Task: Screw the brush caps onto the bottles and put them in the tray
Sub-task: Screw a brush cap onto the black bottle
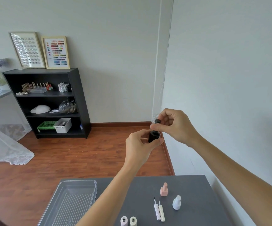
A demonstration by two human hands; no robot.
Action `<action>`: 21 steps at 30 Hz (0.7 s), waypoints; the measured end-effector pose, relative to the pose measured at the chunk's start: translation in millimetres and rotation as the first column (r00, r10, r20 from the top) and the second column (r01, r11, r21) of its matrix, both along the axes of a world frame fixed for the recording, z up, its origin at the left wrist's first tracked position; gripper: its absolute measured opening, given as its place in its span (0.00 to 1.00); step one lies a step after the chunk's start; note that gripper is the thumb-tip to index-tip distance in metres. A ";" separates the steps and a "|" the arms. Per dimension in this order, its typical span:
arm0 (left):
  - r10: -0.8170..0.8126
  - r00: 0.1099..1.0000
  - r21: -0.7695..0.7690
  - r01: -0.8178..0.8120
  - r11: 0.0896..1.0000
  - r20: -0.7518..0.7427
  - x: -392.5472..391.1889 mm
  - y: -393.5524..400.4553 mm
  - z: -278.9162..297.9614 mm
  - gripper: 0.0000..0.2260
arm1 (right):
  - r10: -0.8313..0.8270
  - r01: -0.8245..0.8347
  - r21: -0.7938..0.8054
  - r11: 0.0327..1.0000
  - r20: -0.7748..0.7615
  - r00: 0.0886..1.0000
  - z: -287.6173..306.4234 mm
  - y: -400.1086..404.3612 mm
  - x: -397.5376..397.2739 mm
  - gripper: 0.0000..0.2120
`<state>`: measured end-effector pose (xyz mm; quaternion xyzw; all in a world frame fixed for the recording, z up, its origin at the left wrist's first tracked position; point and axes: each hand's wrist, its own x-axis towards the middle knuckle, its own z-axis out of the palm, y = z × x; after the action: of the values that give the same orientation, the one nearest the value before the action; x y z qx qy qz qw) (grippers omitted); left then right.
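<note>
The room is evenly and softly lit, bright without harsh contrast, with daylight seeming to enter from the left, where the sheer curtain glows pale. The right wall carries a broad, faint shadow low near the right edge. On the grey table small objects cast only weak, short shadows. The glass of the framed charts shows light glare. Wide-angle distortion bows the bookshelf and wall corner outward and stretches the forearms toward the bottom edge. Detail is slightly soft throughout, and shelf contents are too small to resolve.
</note>
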<state>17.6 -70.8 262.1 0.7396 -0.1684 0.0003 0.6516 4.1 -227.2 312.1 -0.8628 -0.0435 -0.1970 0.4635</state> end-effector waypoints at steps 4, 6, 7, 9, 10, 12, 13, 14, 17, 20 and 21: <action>-0.002 1.000 0.001 0.002 1.000 0.010 0.2 0.1 -0.2 0.09 | -0.018 0.018 -0.055 0.998 -0.007 1.000 -2.8 -0.3 -3.3 0.24; 0.002 1.000 0.006 -0.002 1.000 0.008 0.8 0.7 -1.9 0.08 | 0.112 -0.111 0.018 0.994 -0.040 0.993 -2.9 -5.1 -4.8 0.18; 0.004 1.000 0.008 -0.004 1.000 0.006 1.2 1.0 -2.8 0.08 | 0.170 -0.167 0.062 0.984 -0.051 0.984 -2.9 -7.2 -5.7 0.15; 0.004 1.000 0.009 -0.004 1.000 0.007 1.8 1.0 -4.2 0.08 | 0.217 -0.211 0.125 0.969 -0.039 0.975 -3.7 -8.9 -7.5 0.14; 0.001 1.000 0.009 -0.001 1.000 0.006 1.9 0.6 -4.6 0.08 | 0.200 -0.194 0.139 0.971 -0.025 0.980 -4.0 -8.4 -7.8 0.13; -0.006 1.000 0.018 0.006 1.000 0.010 1.2 -1.2 -5.1 0.08 | 0.142 -0.141 0.147 0.979 -0.002 0.990 -3.4 -6.1 -7.5 0.10; -0.009 1.000 0.025 0.009 1.000 0.013 0.5 -2.3 -5.6 0.08 | 0.128 -0.127 0.137 0.982 0.006 0.992 -3.3 -5.2 -7.1 0.08; -0.012 1.000 0.028 0.012 1.000 0.013 0.0 -3.2 -6.5 0.08 | 0.120 -0.120 0.115 0.986 0.010 0.993 -3.6 -4.8 -6.5 0.07; -0.029 1.000 0.028 0.029 0.999 0.004 0.0 -3.8 -9.5 0.09 | 0.138 -0.137 0.086 0.987 -0.010 0.990 -5.0 -7.2 -5.8 0.07; -0.064 0.998 0.034 0.064 0.997 0.004 0.9 -2.2 -9.8 0.08 | 0.230 -0.219 0.163 0.962 -0.051 0.972 -4.8 -12.2 -9.3 0.10; -0.065 0.998 0.043 0.065 0.997 0.011 1.6 -2.0 -9.7 0.08 | 0.239 -0.227 0.168 0.959 -0.052 0.970 -5.9 -13.0 -9.9 0.11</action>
<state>19.1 -72.8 252.4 0.7474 -0.1962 -0.0200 0.6344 -5.9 -240.2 306.2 -0.8180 -0.1121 -0.1129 0.5528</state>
